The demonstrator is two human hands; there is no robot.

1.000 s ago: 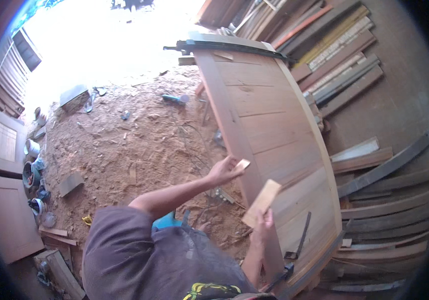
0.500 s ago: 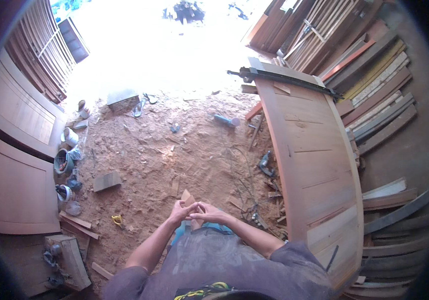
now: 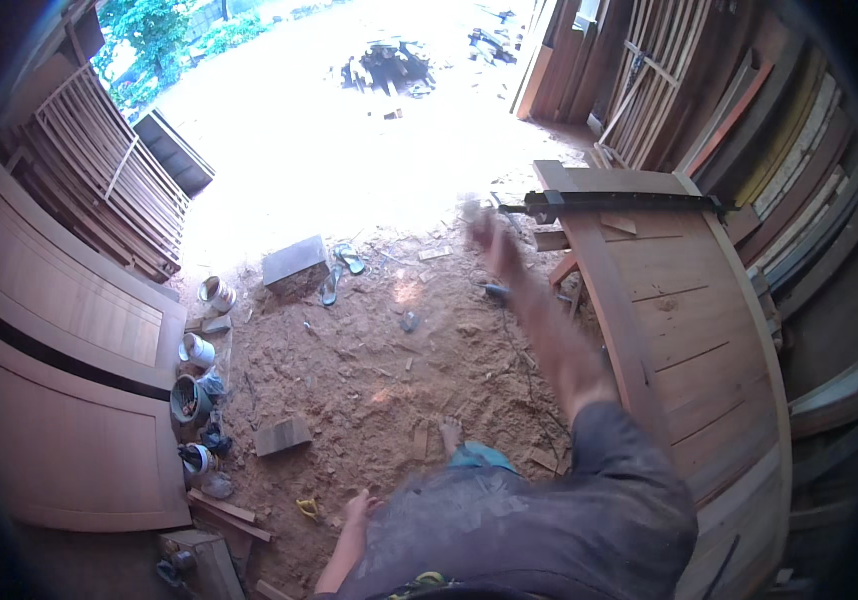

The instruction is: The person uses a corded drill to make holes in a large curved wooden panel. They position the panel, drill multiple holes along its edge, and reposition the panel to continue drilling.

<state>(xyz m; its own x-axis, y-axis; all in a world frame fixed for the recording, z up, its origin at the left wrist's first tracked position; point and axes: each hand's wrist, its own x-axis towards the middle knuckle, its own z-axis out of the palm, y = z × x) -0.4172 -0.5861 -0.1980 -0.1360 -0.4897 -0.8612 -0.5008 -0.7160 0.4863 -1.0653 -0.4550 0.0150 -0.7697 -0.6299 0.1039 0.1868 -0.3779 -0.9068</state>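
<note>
My right arm stretches forward, and my right hand (image 3: 489, 232) is smeared by motion beside the end of a black bar clamp (image 3: 639, 203). Whether it touches the clamp cannot be made out. The clamp lies across the far end of a wooden door panel (image 3: 669, 300), with a small wood scrap (image 3: 619, 224) just on the near side of it. Low by my body is my left hand (image 3: 360, 504), its thumb and fingers slightly apart and nothing visible in them. It is nearest my dark shirt (image 3: 469, 510).
Wooden doors (image 3: 69, 420) lean at the left, beside buckets (image 3: 197, 350). A wood block (image 3: 283, 437), a yellow-handled tool (image 3: 307, 508), sandals (image 3: 349, 258) and a grey block (image 3: 294, 258) lie on the shavings-covered ground. Boards (image 3: 799, 230) are stacked at right.
My hands, earlier together at a small piece of wood before my body, have parted. The right has swung forward to the clamp; the left has dropped back by my side. The view has tilted up.
</note>
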